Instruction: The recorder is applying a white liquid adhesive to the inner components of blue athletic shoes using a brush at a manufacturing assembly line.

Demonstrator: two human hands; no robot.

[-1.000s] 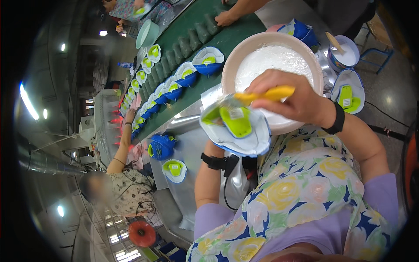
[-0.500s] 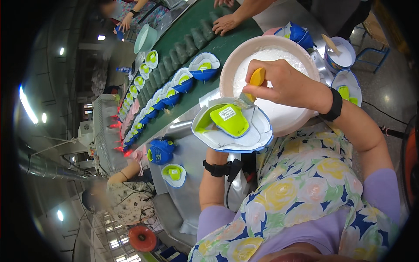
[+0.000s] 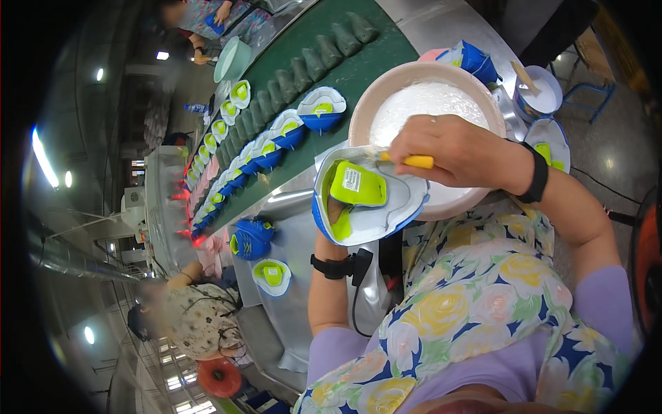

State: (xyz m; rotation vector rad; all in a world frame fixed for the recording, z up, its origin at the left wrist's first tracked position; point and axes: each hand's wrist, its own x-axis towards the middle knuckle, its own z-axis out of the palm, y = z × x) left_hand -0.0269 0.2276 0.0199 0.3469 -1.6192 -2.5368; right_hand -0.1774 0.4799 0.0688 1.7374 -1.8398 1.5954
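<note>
My right hand point(image 3: 441, 152) is closed around the yellow handle of a brush point(image 3: 416, 161). The brush's tip meets the white rim of a blue shoe upper point(image 3: 407, 193), which is turned with its open underside toward me. Inside the upper sits a lime-green insert with a white label point(image 3: 358, 185). From below, my left hand point(image 3: 336, 210) holds the upper; most of its fingers are hidden behind it. Just beyond my right hand stands a wide pale-pink basin point(image 3: 358, 114) containing white liquid.
A green conveyor belt point(image 3: 386, 52) carries rows of grey shoe lasts point(image 3: 314, 63) and blue uppers point(image 3: 321, 121). Two more shoe pieces point(image 3: 252, 238) lie left on the metal table. Right of the basin are a small bucket point(image 3: 541, 96) and another upper point(image 3: 549, 141). Co-workers stand across and left.
The shoe upper has tilted and turned in my left hand. My right hand has rolled, swinging the brush handle to the right. Another person's hands have left the belt's far end.
</note>
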